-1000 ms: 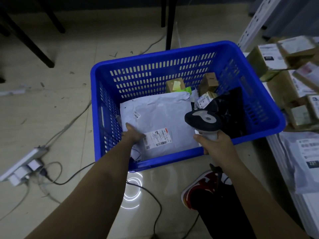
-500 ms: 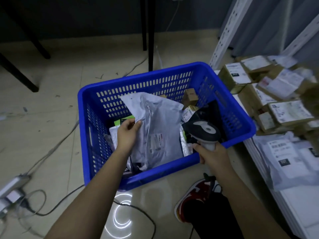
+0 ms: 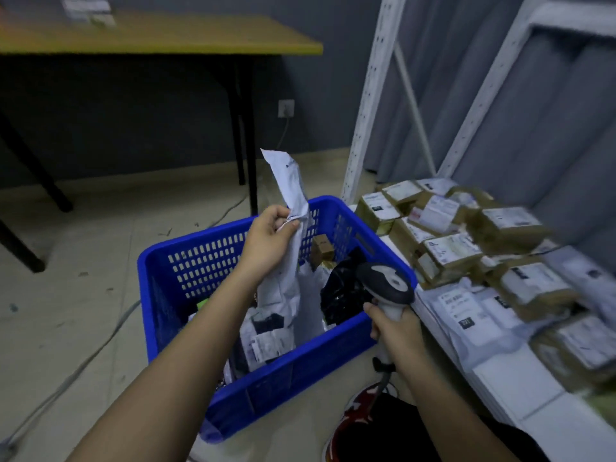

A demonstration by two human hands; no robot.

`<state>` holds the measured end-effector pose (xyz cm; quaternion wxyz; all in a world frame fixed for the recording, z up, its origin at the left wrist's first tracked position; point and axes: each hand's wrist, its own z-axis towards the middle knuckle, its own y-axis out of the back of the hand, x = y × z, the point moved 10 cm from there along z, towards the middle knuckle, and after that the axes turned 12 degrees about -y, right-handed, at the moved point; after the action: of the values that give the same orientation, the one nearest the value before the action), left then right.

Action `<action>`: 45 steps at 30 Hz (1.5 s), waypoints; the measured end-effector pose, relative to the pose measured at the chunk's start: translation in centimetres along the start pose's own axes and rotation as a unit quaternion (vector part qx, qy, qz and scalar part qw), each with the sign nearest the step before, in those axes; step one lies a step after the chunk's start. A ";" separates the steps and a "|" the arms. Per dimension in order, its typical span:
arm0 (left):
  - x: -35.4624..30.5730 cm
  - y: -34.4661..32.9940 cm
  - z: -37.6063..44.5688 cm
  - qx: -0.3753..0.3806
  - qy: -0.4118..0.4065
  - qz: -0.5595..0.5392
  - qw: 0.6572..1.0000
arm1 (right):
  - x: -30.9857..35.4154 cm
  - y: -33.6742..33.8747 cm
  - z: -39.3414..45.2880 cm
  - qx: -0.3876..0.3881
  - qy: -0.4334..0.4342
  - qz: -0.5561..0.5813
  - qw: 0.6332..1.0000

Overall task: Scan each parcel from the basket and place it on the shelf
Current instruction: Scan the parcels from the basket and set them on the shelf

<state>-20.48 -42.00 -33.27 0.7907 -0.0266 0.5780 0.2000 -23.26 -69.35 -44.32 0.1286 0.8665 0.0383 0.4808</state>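
Dim room, pale tiled floor [image 3: 83, 295], blue basket [image 3: 266, 388] as the landmark

Nearest, below the basket's near right corner: a red and white shoe [image 3: 356, 408] on the floor, scanner cable running down beside it

Just right of the basket's near right corner: right hand [image 3: 396, 335] clenched round the handle of the barcode scanner [image 3: 386, 285], dark head of the scanner raised over the basket's right rim

Above the basket's middle: left hand [image 3: 270, 241] with fingers curled, pinching the grey mailer parcel [image 3: 290, 261] near its upper part; parcel lifted upright, top corner sticking up past the basket's far rim, lower end hanging down inside the basket

Inside the basket: labelled flat parcels [image 3: 266, 335] under the left forearm, a black bag [image 3: 343, 291] toward the right wall, a small brown box [image 3: 321, 248] near the far right corner

Right of the basket: low white shelf [image 3: 520, 388], crowded with brown cartons [image 3: 456, 255] and pale mailers [image 3: 466, 311], all with labels facing up; white perforated shelf uprights [image 3: 370, 105] rising just beyond the basket's far right corner

Beyond the basket, to the left: yellow-topped table [image 3: 160, 38] on black legs, blurred white items on its top, dark wall with a socket [image 3: 286, 108] behind
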 end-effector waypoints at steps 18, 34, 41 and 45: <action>-8.6 1.9 -4.1 -0.049 -0.038 -0.003 0.998 | 7.5 8.9 -10.2 -0.001 0.111 0.079 0.991; 10.8 8.4 -9.9 -0.073 0.120 0.092 0.986 | -0.4 -2.1 -4.5 0.142 0.071 -0.191 0.969; 12.5 8.8 -7.8 -0.054 0.142 0.085 0.985 | 2.1 -5.3 -4.2 0.145 0.214 -0.476 0.841; 11.7 6.2 -5.4 0.001 0.126 0.097 0.987 | 3.8 -6.0 -3.8 0.130 0.266 -0.558 0.776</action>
<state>-24.53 -34.45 -44.64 0.6884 0.0054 0.6728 0.2708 -24.11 -62.13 -40.80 0.2451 0.5396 0.6094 0.5267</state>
